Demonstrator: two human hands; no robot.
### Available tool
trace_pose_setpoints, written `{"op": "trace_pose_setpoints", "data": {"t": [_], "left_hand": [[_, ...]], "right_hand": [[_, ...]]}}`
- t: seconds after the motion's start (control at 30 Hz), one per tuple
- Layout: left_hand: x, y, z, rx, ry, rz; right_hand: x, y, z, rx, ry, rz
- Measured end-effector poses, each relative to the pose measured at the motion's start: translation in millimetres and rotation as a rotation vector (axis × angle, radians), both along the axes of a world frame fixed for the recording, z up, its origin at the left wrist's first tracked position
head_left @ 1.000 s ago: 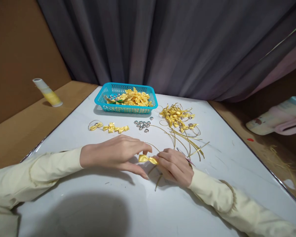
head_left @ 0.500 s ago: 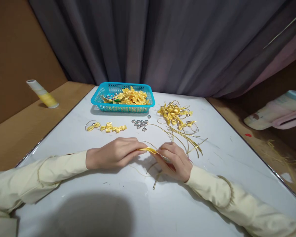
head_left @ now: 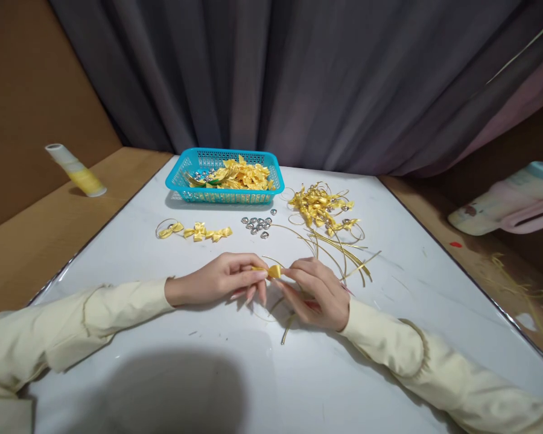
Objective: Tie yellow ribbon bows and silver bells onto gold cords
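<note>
A small yellow satin ribbon bow (head_left: 275, 272) is held just above the white tabletop, between my two hands. My left hand (head_left: 224, 278) pinches its left part between thumb and fingers. The fingertips of my right hand (head_left: 319, 290) close on the right edge of the bow; part of their grip is hidden. Gold cords (head_left: 286, 331) lie on the table under and beside my right hand. Just beyond my hands sits a cluster of silver bells or beads (head_left: 256, 225), too small to tell which. A row of finished yellow bows (head_left: 199, 231) lies to the left of them.
A blue plastic basket (head_left: 176, 184) with yellow bows and silver pieces stands at the back. Right of it is a heap of bows on cord loops (head_left: 319, 205), with loose gold cords (head_left: 344, 250) nearer. A yellow-white roll (head_left: 76, 172) stands left, a pastel tumbler (head_left: 507, 202) right.
The left fingers have turned and spread, with the thumb now on top of the ribbon. The bow has turned, showing a rounded loop. The right hand has barely moved.
</note>
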State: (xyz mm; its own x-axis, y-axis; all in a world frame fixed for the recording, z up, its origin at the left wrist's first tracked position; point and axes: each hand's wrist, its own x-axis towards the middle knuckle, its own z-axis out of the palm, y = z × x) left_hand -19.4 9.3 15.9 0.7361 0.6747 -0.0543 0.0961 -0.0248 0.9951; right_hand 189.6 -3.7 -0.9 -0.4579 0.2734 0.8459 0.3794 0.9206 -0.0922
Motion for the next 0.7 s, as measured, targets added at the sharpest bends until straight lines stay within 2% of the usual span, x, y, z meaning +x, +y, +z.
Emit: {"op": "trace_pose_setpoints", "data": {"t": [0.1,0.23,0.33,0.47,0.57,0.7], "left_hand": [[-0.7,9.5,-9.4,-0.350,-0.095,-0.108],[-3.2,19.8,-15.2,-0.549,-0.167,-0.136],[-3.1,21.8,-14.2,-0.587,-0.181,-0.136],[-2.2,21.8,-13.3,-0.591,-0.185,-0.114],[-2.1,22.1,-13.3,-0.582,-0.177,-0.104],[-1.5,22.3,-12.5,-0.579,-0.159,-0.090]], "right_hand": [[-0.6,-0.7,1.5,-0.177,0.064,0.018],[-1.0,2.1,5.2,-0.465,0.092,0.032],[-0.6,5.4,8.0,-0.777,0.114,0.060],[-1.3,7.1,11.0,-1.193,0.166,0.195],[-3.2,6.5,12.2,-1.335,0.198,0.244],[-4.8,6.4,11.9,-1.395,0.217,0.235]]}}
